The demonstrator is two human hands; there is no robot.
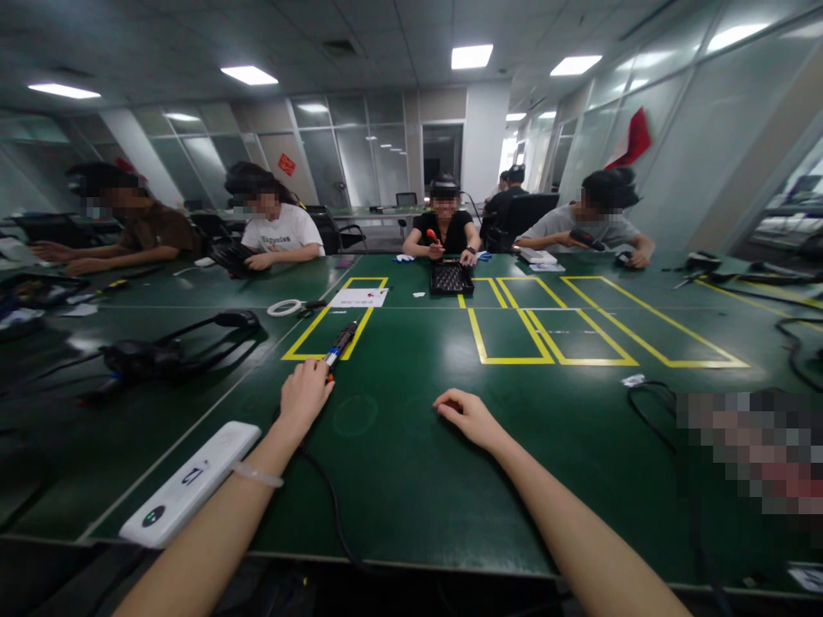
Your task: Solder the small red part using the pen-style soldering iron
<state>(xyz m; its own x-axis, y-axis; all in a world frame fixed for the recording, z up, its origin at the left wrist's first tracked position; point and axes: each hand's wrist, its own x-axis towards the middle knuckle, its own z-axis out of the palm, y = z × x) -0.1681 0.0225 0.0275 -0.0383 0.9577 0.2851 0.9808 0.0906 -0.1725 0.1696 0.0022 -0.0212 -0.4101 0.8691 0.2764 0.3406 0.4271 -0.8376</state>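
Observation:
My left hand (303, 396) is closed around the rear end of a slim black tool with a blue band (340, 341), which points away from me over the green table (411, 463); a black cable runs from it back toward me. Resting on the table to the right, my right hand (468, 415) has its fingers curled loosely with nothing in them. The tool's tip reaches a yellow taped rectangle (334, 319).
A white power bank (191, 493) lies by my left forearm. A black headset with straps (173, 347) sits to the left. Farther off lie a white card (358, 297), a tape ring (285, 307) and a black tray (451, 278). Several people sit around the table.

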